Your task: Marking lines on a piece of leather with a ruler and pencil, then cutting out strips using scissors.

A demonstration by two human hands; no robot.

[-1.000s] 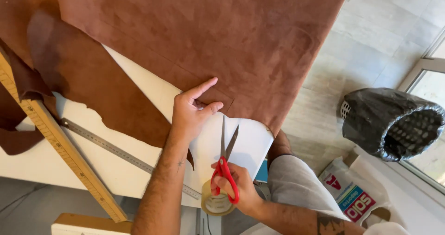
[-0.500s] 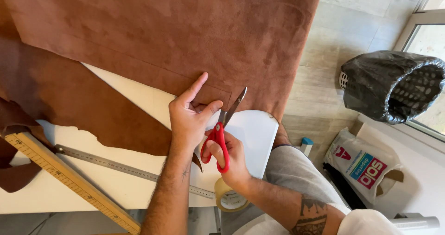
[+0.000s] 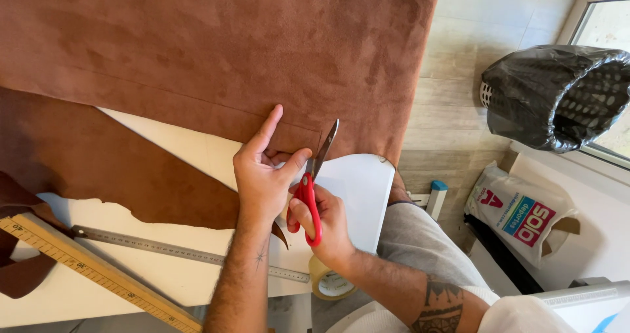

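I see my left hand (image 3: 262,179) pressed flat-ish on the big brown suede-like leather sheet (image 3: 216,51), index finger stretched out along its lower edge, thumb splayed twd the blades. It pins rather than grasps; fingers mostly open, nothing enclosed. My right hand (image 3: 325,225) is closed thru the loops of the red-handled steel scissors (image 3: 314,182). Blades are slightly parted at the sheet's edge, just right of the left thumb; can't tell if leather sits btwn them, since the thumb and handle block that spot. The sheet covers most of the white worktable (image 3: 357,188) and runs off the top of frame. A darker brown leather offcut (image 3: 98,169) lies below it, its left end cut off. Steel ruler (image 3: 164,248) passes under my left forearm; wooden yardstick (image 3: 98,274) exits bottom. Tape roll (image 3: 328,284) is partly hidden by my right wrist.
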